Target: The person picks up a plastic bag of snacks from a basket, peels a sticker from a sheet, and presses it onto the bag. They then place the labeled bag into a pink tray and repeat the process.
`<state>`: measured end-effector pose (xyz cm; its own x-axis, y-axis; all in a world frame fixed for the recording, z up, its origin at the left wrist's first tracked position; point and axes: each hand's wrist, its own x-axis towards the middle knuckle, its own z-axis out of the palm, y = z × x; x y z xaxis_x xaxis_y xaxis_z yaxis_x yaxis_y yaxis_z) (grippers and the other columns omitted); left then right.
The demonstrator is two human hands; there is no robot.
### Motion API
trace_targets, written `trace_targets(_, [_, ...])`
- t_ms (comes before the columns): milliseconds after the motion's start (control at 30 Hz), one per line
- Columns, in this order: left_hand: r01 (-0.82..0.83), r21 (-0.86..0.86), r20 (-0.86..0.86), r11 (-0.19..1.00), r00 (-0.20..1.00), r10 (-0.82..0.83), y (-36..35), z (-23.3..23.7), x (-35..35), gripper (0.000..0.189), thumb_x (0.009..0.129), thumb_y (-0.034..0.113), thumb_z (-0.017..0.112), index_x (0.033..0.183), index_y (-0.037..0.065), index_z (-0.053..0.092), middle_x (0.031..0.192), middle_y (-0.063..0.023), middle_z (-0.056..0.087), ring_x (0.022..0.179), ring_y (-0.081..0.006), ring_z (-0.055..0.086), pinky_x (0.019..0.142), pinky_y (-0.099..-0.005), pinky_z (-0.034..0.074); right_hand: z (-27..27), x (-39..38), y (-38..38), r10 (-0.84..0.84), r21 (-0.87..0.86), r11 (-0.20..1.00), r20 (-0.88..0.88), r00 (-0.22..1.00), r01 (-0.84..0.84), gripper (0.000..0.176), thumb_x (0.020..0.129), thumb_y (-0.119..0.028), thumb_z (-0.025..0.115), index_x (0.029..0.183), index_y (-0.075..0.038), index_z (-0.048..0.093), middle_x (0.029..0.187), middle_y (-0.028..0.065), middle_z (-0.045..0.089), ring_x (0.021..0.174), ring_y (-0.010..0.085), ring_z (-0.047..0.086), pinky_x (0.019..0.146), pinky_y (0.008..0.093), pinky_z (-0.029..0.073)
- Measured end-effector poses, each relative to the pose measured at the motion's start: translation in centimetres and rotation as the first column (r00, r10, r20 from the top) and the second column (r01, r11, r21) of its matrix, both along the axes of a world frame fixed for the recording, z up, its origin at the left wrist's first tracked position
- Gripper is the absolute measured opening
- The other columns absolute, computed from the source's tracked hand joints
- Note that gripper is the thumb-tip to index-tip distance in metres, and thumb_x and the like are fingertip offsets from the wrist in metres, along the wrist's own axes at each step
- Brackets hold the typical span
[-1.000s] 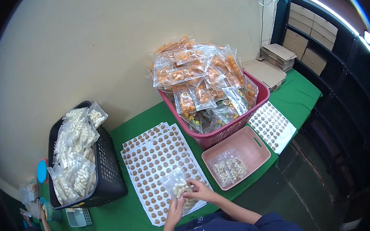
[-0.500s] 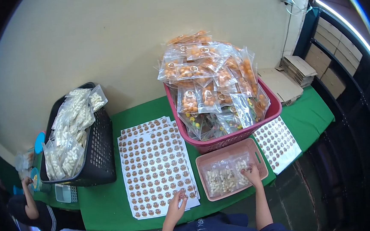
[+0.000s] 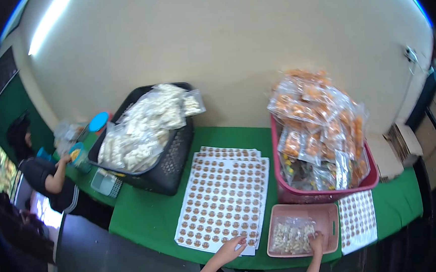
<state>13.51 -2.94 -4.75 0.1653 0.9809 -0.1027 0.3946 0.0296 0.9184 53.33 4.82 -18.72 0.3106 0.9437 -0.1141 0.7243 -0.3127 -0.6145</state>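
My left hand point(image 3: 230, 250) is over the front edge of the printed sticker sheets point(image 3: 222, 196), which carry rows of round brown labels. Its fingertips are pinched together; what they hold, if anything, is too small to see. My right hand point(image 3: 316, 241) reaches into a shallow pink tray point(image 3: 329, 211), its fingers curled at the right end of a clear plastic bag point(image 3: 292, 235) of small white pieces. That bag lies flat in the tray.
A black basket point(image 3: 155, 178) piled with bags of white pieces stands left. Behind the tray is a dark pink basket point(image 3: 308, 195) heaped with bags of orange balls. More label sheets point(image 3: 358, 219) and cardboard point(image 3: 403, 143) lie right. Another person point(image 3: 48, 173) stands far left by tubs.
The view has swung left and up, bringing the other person fully into sight. My left hand stays by the sheets' front edge and my right hand at the bag.
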Motion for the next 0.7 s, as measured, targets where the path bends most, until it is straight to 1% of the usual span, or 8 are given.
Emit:
trace_targets(33, [-0.004,-0.018,-0.029,1.000,1.000,0.003,0.2,1.0,-0.2,0.033,0.085,0.021,0.050,0.111,0.001,0.049,0.103,-0.0136,0.058,0.095,-0.0219,0.056,0.080,-0.0321,0.044,3.2,-1.4,-0.5,-0.007,-0.056,0.998,-0.014,1.000,0.006,0.045,0.072,-0.021,0.062,0.108,0.002,0.046,0.104,0.0234,0.046,0.093,0.0393,0.048,0.081,0.0415,0.040])
trace_targets(133, [0.001,-0.016,-0.099,1.000,0.995,-0.003,0.9,3.4,-1.6,0.034,0.085,0.020,0.051,0.113,0.001,0.048,0.105,-0.0137,0.056,0.096,-0.0220,0.056,0.080,-0.0314,0.044,1.0,-1.3,-0.3,-0.121,-0.055,0.991,0.021,0.992,0.122,0.041,0.070,-0.018,0.063,0.104,0.000,0.049,0.107,0.0221,0.043,0.098,0.0385,0.044,0.084,0.0416,0.038])
trace_targets(233, [-0.013,0.041,-0.020,0.999,1.000,0.014,1.0,2.2,-3.8,0.032,0.086,0.018,0.050,0.114,0.003,0.048,0.106,-0.0126,0.056,0.095,-0.0202,0.056,0.078,-0.0301,0.045,6.1,-5.3,-1.3,-0.255,0.105,0.967,0.395,0.882,0.232,0.036,0.068,-0.013,0.065,0.100,-0.002,0.051,0.109,0.0209,0.041,0.103,0.0370,0.040,0.086,0.0427,0.034])
trace_targets(367, [-0.123,-0.023,0.098,0.992,0.987,0.125,0.3,6.6,-8.9,0.031,0.087,0.021,0.048,0.113,0.003,0.050,0.103,-0.0118,0.058,0.094,-0.0197,0.057,0.079,-0.0309,0.044,9.9,-9.4,-0.7,-0.346,0.188,0.931,0.187,0.920,0.312,0.031,0.066,-0.007,0.065,0.095,-0.002,0.053,0.105,0.0193,0.044,0.103,0.0349,0.040,0.086,0.0434,0.034])
trace_targets(500, [-0.366,0.175,0.164,0.914,0.926,0.339,-1.0,7.7,-15.6,0.024,0.086,0.010,0.048,0.106,0.000,0.053,0.097,-0.0109,0.061,0.091,-0.0165,0.058,0.078,-0.0278,0.045,9.1,-15.7,2.0,-0.092,0.387,0.918,-0.003,0.996,0.085,0.024,0.067,-0.004,0.063,0.090,0.000,0.056,0.093,0.0163,0.052,0.090,0.0321,0.050,0.080,0.0409,0.039])
trace_targets(533, [-0.416,0.182,0.163,0.891,0.906,0.390,-1.3,8.1,-17.3,0.023,0.085,0.010,0.049,0.105,0.000,0.054,0.095,-0.0106,0.061,0.089,-0.0161,0.058,0.077,-0.0274,0.045,10.6,-18.9,2.4,0.011,0.347,0.936,-0.204,0.979,0.062,0.024,0.069,-0.004,0.062,0.092,0.001,0.056,0.094,0.0152,0.053,0.088,0.0284,0.052,0.076,0.0377,0.042])
trace_targets(567, [-0.466,0.188,0.171,0.865,0.882,0.438,-1.7,8.3,-19.0,0.022,0.085,0.009,0.049,0.103,-0.001,0.055,0.093,-0.0103,0.062,0.088,-0.0156,0.059,0.076,-0.0271,0.046,12.6,-22.7,3.0,0.105,0.317,0.948,-0.393,0.914,0.027,0.025,0.071,-0.003,0.060,0.094,0.002,0.055,0.095,0.0141,0.055,0.085,0.0247,0.054,0.072,0.0345,0.045])
trace_targets(700, [-0.591,0.232,0.254,0.772,0.803,0.539,-2.9,7.2,-24.2,0.018,0.085,0.005,0.046,0.098,-0.002,0.056,0.087,-0.0098,0.063,0.081,-0.0149,0.059,0.073,-0.0257,0.046,19.4,-36.3,3.7,0.489,0.366,0.865,-0.465,0.738,-0.343,0.021,0.078,-0.007,0.058,0.096,0.003,0.056,0.090,0.0095,0.059,0.080,0.0145,0.057,0.067,0.0247,0.047])
